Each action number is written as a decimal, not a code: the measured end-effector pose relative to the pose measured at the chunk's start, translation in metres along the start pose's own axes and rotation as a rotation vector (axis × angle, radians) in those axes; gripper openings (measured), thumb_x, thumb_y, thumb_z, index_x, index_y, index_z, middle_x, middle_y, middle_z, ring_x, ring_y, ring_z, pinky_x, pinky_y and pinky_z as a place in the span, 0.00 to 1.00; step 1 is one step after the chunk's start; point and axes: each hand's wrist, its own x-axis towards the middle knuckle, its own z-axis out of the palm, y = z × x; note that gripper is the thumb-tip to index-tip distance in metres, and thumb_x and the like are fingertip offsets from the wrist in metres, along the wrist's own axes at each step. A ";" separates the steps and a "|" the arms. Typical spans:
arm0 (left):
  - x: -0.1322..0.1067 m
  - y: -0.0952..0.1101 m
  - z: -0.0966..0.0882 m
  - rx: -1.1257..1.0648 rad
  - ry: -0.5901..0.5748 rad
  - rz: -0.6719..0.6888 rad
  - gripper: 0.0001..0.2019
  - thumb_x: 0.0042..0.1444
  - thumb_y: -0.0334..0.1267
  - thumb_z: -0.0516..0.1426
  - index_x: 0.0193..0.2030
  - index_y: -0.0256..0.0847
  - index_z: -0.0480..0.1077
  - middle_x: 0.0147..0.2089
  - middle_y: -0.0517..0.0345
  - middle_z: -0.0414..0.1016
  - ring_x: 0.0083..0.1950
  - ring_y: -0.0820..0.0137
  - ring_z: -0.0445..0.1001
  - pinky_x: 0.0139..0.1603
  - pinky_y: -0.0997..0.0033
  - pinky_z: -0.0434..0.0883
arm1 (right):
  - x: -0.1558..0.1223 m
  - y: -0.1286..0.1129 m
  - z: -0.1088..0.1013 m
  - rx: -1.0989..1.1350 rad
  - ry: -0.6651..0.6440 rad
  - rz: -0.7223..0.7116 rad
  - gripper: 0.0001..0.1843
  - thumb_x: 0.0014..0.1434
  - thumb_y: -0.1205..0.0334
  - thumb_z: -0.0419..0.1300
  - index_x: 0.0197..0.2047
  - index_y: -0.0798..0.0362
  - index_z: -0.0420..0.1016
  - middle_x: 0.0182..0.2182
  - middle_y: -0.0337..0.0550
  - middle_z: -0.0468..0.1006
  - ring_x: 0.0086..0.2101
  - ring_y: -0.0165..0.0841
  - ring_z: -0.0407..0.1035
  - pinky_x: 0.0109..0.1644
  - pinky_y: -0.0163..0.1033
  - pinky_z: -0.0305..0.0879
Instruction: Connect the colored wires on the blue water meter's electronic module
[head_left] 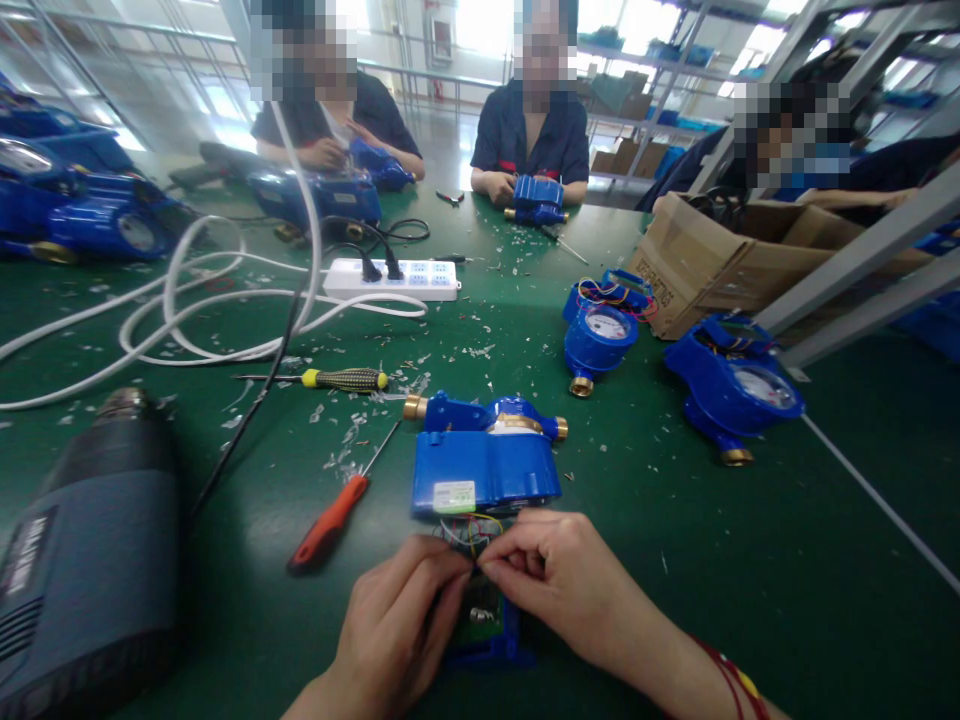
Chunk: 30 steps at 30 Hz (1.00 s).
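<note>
- Thin coloured wires (471,530) are running from the blue water meter (484,455) down to a small circuit board (480,615), at the near middle of the green table (750,560).
- The left hand (401,625) is pinching the wires with fingertips pressed together, resting over the board.
- The right hand (559,575) is pinching the same wires just beside the left fingertips, the two hands touching; a red cord is circling its wrist.
- The circuit board is sitting in a blue housing (491,650) partly hidden beneath both hands.
- The blue water meter is lying just beyond the hands, brass fittings at both ends, a white label facing the camera.
- An orange-handled screwdriver (334,515) is lying left of the meter, tip pointing away.
- A yellow-and-black screwdriver (341,379) is lying farther back.
- A dark heat gun (90,560) is occupying the near left corner.
- A white power strip (394,279) and looped white cable (195,320) are lying across the table's middle left.
- Two more blue meters (600,335) (731,385) are sitting at right, near a cardboard box (712,265).
- Three other people in dark uniforms are sitting along the far side and far right; two are handling blue meters.
- Pale scraps are littering the surface.
</note>
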 end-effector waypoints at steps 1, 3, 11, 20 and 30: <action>0.000 0.000 0.000 -0.003 -0.001 -0.006 0.10 0.53 0.22 0.54 0.40 0.37 0.67 0.34 0.55 0.69 0.34 0.75 0.70 0.33 0.79 0.68 | 0.000 0.000 -0.001 0.004 -0.011 0.003 0.06 0.53 0.70 0.60 0.31 0.52 0.79 0.21 0.33 0.69 0.23 0.25 0.62 0.27 0.30 0.56; 0.001 0.001 -0.001 -0.016 0.002 -0.020 0.10 0.53 0.22 0.54 0.39 0.37 0.67 0.34 0.56 0.69 0.34 0.75 0.70 0.33 0.79 0.68 | 0.001 0.000 -0.003 -0.004 -0.038 0.013 0.06 0.53 0.69 0.61 0.32 0.52 0.79 0.21 0.33 0.69 0.23 0.26 0.62 0.27 0.30 0.56; -0.001 -0.002 -0.001 -0.064 -0.062 -0.144 0.07 0.55 0.25 0.53 0.38 0.39 0.65 0.34 0.56 0.67 0.34 0.74 0.69 0.32 0.77 0.67 | -0.003 0.003 -0.003 -0.037 -0.106 0.035 0.13 0.58 0.67 0.53 0.40 0.46 0.77 0.30 0.34 0.77 0.26 0.27 0.66 0.30 0.32 0.57; -0.003 -0.002 0.002 -0.058 -0.168 -0.200 0.05 0.56 0.29 0.51 0.38 0.40 0.65 0.34 0.56 0.67 0.32 0.73 0.69 0.31 0.76 0.68 | -0.003 0.007 0.003 -0.056 -0.037 0.103 0.09 0.55 0.67 0.57 0.36 0.48 0.77 0.23 0.33 0.68 0.24 0.26 0.61 0.27 0.32 0.55; 0.003 -0.001 -0.003 -0.038 -0.203 -0.203 0.05 0.57 0.30 0.51 0.37 0.40 0.66 0.34 0.57 0.67 0.32 0.73 0.70 0.31 0.75 0.69 | -0.019 0.007 0.016 0.122 0.047 0.053 0.15 0.59 0.72 0.52 0.45 0.47 0.72 0.41 0.39 0.72 0.42 0.31 0.67 0.48 0.36 0.62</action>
